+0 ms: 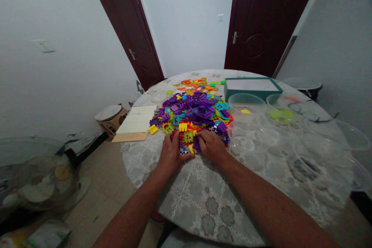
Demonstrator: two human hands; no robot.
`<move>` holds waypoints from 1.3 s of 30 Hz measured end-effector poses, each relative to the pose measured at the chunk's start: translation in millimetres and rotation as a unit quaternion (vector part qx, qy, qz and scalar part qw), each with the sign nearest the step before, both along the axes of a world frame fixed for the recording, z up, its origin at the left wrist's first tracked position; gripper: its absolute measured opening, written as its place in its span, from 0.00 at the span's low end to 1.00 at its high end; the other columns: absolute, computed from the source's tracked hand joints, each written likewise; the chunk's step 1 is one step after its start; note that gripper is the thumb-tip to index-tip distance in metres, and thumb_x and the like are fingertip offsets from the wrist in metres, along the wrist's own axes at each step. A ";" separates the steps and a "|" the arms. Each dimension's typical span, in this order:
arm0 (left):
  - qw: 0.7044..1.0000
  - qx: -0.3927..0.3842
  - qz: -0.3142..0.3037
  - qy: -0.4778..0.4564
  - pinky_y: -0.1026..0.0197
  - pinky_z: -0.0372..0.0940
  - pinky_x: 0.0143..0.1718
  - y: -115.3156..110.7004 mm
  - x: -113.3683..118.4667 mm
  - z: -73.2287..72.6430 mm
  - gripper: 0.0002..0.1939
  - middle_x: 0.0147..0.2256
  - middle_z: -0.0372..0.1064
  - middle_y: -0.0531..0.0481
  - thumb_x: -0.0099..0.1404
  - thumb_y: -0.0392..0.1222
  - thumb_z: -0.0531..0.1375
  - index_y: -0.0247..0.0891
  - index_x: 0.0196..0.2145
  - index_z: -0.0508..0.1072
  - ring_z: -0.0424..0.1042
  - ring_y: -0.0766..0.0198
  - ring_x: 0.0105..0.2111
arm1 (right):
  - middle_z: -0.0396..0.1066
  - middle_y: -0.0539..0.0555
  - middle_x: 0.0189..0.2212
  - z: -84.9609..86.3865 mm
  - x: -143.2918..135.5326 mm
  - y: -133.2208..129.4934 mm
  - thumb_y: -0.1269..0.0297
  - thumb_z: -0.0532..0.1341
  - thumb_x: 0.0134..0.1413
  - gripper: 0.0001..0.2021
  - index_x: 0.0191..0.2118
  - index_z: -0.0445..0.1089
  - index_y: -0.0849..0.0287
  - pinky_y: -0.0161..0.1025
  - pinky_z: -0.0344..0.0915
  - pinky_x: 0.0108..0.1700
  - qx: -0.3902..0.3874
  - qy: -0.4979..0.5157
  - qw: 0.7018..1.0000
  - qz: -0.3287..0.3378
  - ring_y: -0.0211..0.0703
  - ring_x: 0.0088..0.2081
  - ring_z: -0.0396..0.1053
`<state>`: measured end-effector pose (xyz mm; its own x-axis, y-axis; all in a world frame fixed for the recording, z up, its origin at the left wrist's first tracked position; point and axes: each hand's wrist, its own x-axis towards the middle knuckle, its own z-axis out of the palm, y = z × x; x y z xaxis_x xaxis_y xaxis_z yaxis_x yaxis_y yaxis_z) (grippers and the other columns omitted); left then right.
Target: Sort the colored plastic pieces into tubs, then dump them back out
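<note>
A large heap of plastic interlocking building pieces [192, 108], mostly purple with some blue, green, orange and yellow, lies on the round table. My left hand [171, 152] rests at the heap's near edge, its thumb spread away from the fingers. Facing it, my right hand [211, 146] has its fingers curled at a purple building piece [197, 144]; its thumb is partly hidden. Between both hands are a green square piece [188, 136] and yellow pieces [192, 148]. Another yellow piece [183, 127] sits just beyond them.
Clear round tubs [247, 100] stand on the right, a few with pieces inside. Behind them is a green-edged box [252, 84]. An open notebook [138, 119] and a wooden ruler [130, 136] lie on the left. Orange pieces [197, 84] are spread at the back of the patterned tablecloth [209, 201].
</note>
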<state>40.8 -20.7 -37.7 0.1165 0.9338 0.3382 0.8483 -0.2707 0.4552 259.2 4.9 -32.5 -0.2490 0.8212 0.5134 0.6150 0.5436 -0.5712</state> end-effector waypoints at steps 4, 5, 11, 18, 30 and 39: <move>0.996 0.044 -0.034 -0.065 0.44 0.67 0.65 6.7 2.7 -0.7 0.42 0.62 0.55 0.38 0.62 0.51 0.71 0.44 0.69 0.60 0.65 0.46 0.64 | 0.80 0.58 0.43 -4.7 -3.0 1.7 0.75 0.57 0.67 0.11 0.47 0.76 0.60 0.41 0.69 0.53 -0.021 -0.011 1.000 0.020 0.48 0.46 0.76; 0.995 0.046 -0.041 -0.079 0.45 0.67 0.64 7.6 3.9 -1.6 0.41 0.62 0.55 0.39 0.63 0.48 0.70 0.45 0.69 0.59 0.66 0.47 0.64 | 0.80 0.58 0.43 -5.2 -3.5 1.7 0.75 0.57 0.67 0.11 0.47 0.76 0.60 0.40 0.69 0.52 -0.026 -0.015 0.999 0.025 0.48 0.46 0.76; 0.993 0.028 -0.029 -0.107 0.46 0.68 0.62 9.6 10.0 -7.0 0.44 0.60 0.63 0.39 0.66 0.44 0.66 0.44 0.74 0.52 0.70 0.51 0.60 | 0.79 0.59 0.42 -7.8 -7.4 0.8 0.77 0.56 0.66 0.12 0.46 0.76 0.60 0.41 0.69 0.51 -0.026 -0.022 0.999 0.028 0.48 0.45 0.75; 0.999 0.031 0.031 0.033 0.36 0.60 0.64 -0.2 23.3 -1.1 0.45 0.58 0.70 0.35 0.65 0.54 0.67 0.38 0.72 0.55 0.67 0.40 0.61 | 0.77 0.59 0.41 -15.6 -12.3 1.0 0.76 0.55 0.66 0.12 0.46 0.75 0.59 0.44 0.70 0.51 -0.011 0.006 0.999 0.035 0.49 0.43 0.74; 0.997 0.069 0.016 0.013 0.37 0.64 0.63 4.9 22.1 -18.8 0.56 0.61 0.69 0.33 0.55 0.51 0.73 0.38 0.73 0.52 0.70 0.39 0.60 | 0.79 0.59 0.41 -14.6 -17.9 0.7 0.80 0.55 0.62 0.16 0.47 0.76 0.60 0.44 0.72 0.50 -0.019 0.050 0.997 0.058 0.48 0.43 0.76; 0.994 0.101 -0.020 -0.025 0.36 0.66 0.63 -7.9 19.6 -26.8 0.56 0.65 0.65 0.33 0.59 0.48 0.72 0.42 0.75 0.47 0.69 0.39 0.63 | 0.79 0.56 0.39 -8.2 -15.8 -3.7 0.81 0.55 0.59 0.16 0.44 0.76 0.57 0.43 0.71 0.48 -0.026 0.071 0.992 0.105 0.46 0.41 0.76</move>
<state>60.4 -28.6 -64.5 0.1311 0.8415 0.5242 0.8130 -0.3938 0.4289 243.4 1.3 -40.7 -0.3456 0.7847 0.5145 0.4018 0.6193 -0.6746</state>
